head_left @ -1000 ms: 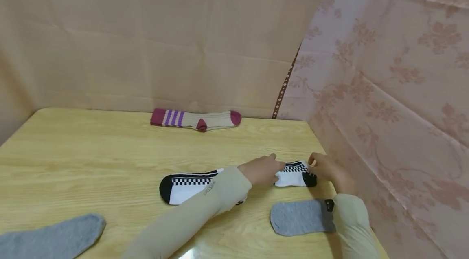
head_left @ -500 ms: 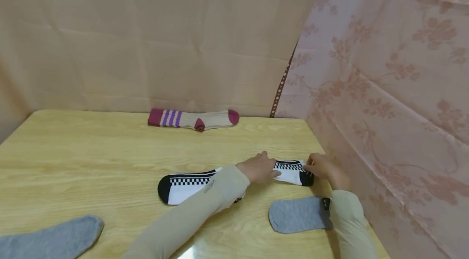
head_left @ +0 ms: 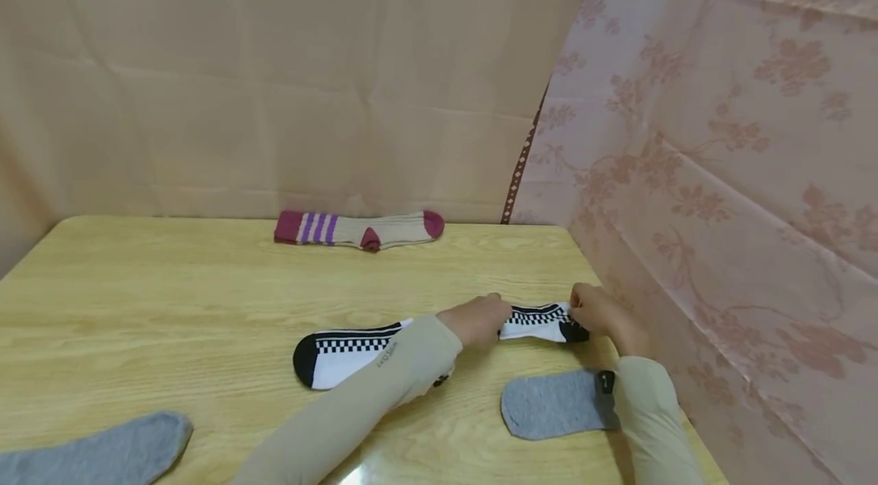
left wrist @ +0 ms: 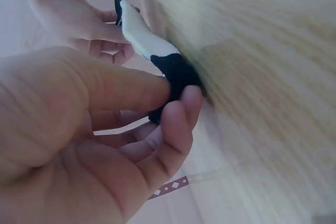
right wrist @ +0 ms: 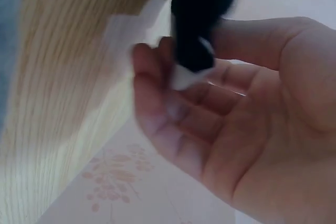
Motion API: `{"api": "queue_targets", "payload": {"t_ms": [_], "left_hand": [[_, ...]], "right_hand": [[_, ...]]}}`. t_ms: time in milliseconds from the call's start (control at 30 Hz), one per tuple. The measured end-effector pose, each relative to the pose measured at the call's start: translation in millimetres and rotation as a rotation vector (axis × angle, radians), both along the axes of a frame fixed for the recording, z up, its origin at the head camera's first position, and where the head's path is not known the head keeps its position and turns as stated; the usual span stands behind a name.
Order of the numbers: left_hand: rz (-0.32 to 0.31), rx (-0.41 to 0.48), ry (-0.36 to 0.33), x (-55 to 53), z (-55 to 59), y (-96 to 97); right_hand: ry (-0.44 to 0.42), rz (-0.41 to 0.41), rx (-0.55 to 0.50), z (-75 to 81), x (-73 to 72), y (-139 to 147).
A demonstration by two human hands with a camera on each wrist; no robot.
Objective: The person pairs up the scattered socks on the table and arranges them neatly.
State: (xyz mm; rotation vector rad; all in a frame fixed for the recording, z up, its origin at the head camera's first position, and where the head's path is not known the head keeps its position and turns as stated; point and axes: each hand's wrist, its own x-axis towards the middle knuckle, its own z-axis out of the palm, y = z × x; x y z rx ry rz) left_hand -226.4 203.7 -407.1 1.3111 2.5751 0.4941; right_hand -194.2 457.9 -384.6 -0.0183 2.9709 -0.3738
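Beyond the tabbed grey sock (head_left: 555, 405), the checkered sock (head_left: 535, 326) is now pinched, thus controlled, by the left hand (head_left: 475, 319) and, apparently (blurred), the right hand (head_left: 605, 317).

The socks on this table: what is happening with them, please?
A person's left hand and right hand hold a checkered sock by its two ends. A similar sock lies on the table, partly hidden by the left sleeve. One gray sock lies beside the right sleeve, another gray sock at the left, and a striped sock along the far edge.
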Motion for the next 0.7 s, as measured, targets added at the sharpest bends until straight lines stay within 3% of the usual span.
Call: {"api": "queue_targets", "payload": {"t_ms": [233, 400, 700], "left_hand": [[0.014, 0.098, -0.021, -8.5, 5.3, -8.5], [0.026, 0.104, 0.002, -10.8, 14.8, -14.4], [0.047, 0.136, -0.026, -17.6, 27.8, -27.0]], "right_hand": [[0.225, 0.051, -0.154, -0.7, -7.0, -2], [0.382, 0.085, -0.130, 6.5, -9.2, -5], [0.437, 0.056, -0.108, 13.3, -4.7, -13]]}}
